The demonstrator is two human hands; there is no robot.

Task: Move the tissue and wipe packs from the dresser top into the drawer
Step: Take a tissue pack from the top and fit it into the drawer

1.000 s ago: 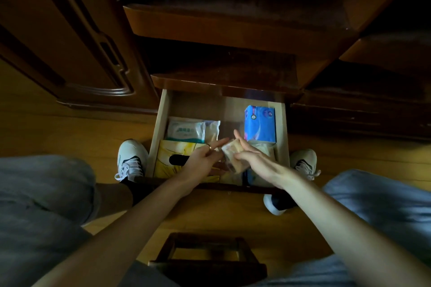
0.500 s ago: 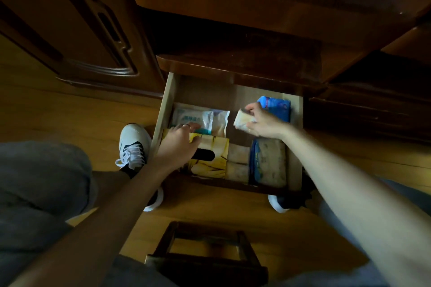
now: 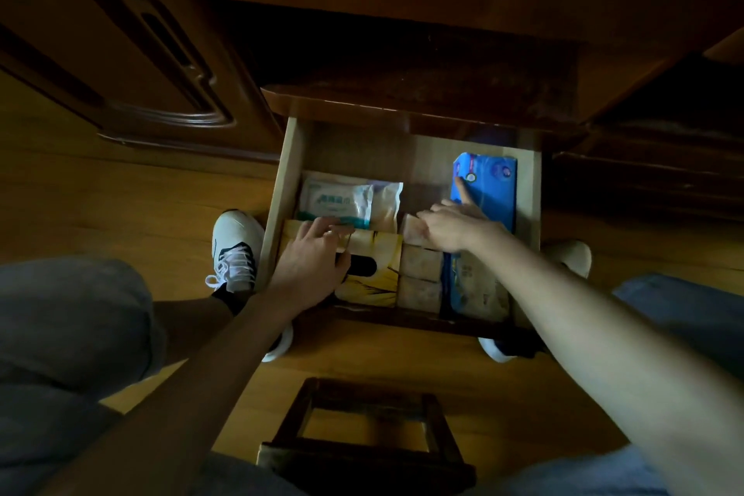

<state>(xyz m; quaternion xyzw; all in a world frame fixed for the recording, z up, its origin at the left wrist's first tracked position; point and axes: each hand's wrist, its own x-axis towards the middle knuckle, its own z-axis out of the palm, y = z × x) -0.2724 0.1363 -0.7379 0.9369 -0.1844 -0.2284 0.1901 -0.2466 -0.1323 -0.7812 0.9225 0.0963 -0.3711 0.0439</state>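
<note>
The big dark wooden dresser [image 3: 402,12] is standing over everything, and its light wood drawer [image 3: 284,197] is hanging pulled out above the wood floor [image 3: 120,193]. A person is sitting low in front of it, with white shoes showing on both sides of the drawer. Inside, a long blue pack [image 3: 489,189] is lying along the right wall, and a pale pack with blue print [image 3: 475,286] is lying just in front of it. A yellow tissue box [image 3: 374,270] is sitting at the front left, and a white wipe pack [image 3: 342,201] is lying behind it at the back left. Two small tan packs [image 3: 420,278] are sitting side by side between the yellow box and the pale pack. The left hand [image 3: 312,258] is resting flat on the yellow box, fingers spread, gripping nothing. The right hand [image 3: 457,225] is pinching one more small tan pack [image 3: 410,230] just behind the other two (its first finger is pointing up over the blue pack).
</note>
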